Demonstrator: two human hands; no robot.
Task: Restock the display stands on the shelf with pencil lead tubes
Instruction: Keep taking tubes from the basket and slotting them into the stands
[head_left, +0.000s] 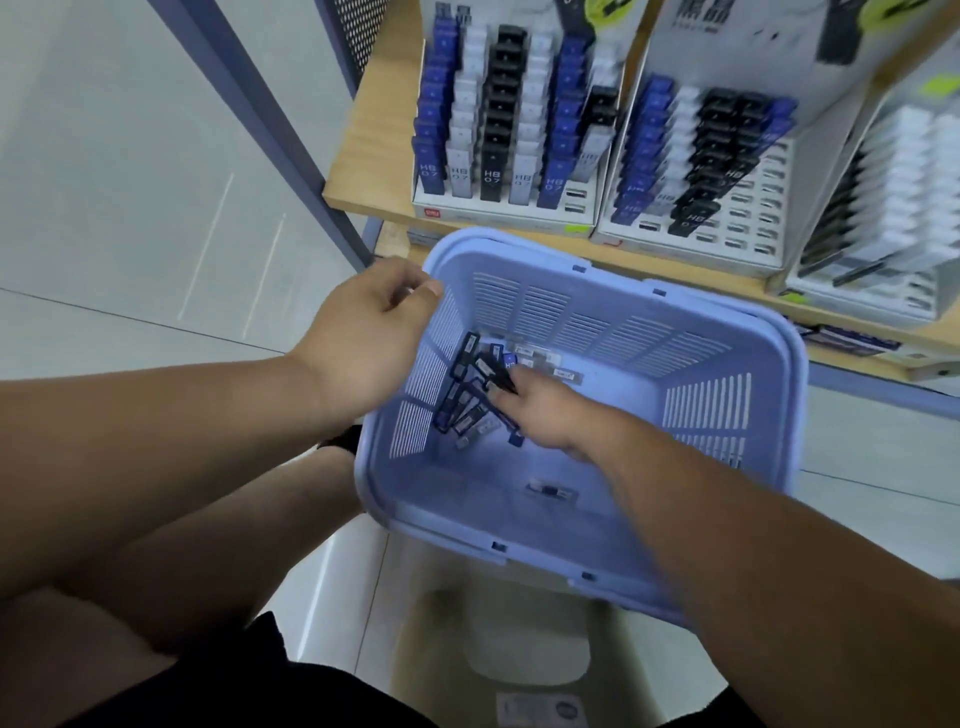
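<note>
A light blue plastic basket (727, 332) sits in front of the shelf, with several pencil lead tubes (470, 400) piled at its left side and one loose tube (551, 490) nearer me. My right hand (540, 415) reaches into the basket and pinches a dark tube from the pile. My left hand (371, 332) hovers over the basket's left rim, fingers loosely curled, holding nothing. On the wooden shelf (374, 150) stand display stands: the left stand (511, 117) is mostly full, the middle stand (711, 166) has many empty slots on its right side.
A third stand (893, 208) with white and dark tubes is at the far right. A grey metal shelf post (270, 119) runs diagonally at left. The basket rests on a pale stool or bin (524, 654). Tiled floor lies to the left.
</note>
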